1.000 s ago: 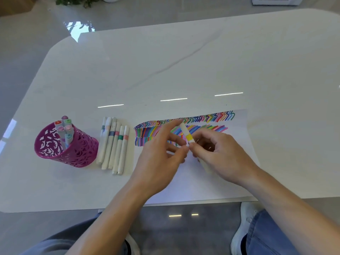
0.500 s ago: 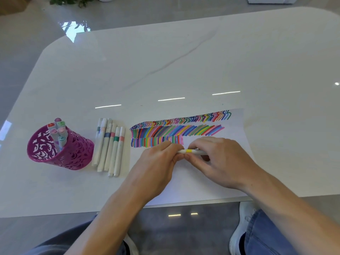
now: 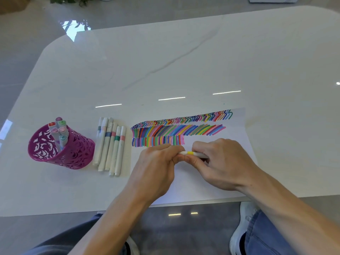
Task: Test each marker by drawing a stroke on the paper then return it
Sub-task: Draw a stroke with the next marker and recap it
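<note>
Marker ends hidden inside both gripping hands, left hand and right hand; cup holds six markers.

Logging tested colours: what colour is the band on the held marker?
Yellow, on the marker; head view shows it.

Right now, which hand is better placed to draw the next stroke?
Probably the right: the right hand grips the marker barrel over bare paper near the end of the last row; the left hand only pinches one end.

Bright, sharp view; ceiling-light glare streaks the table
</note>
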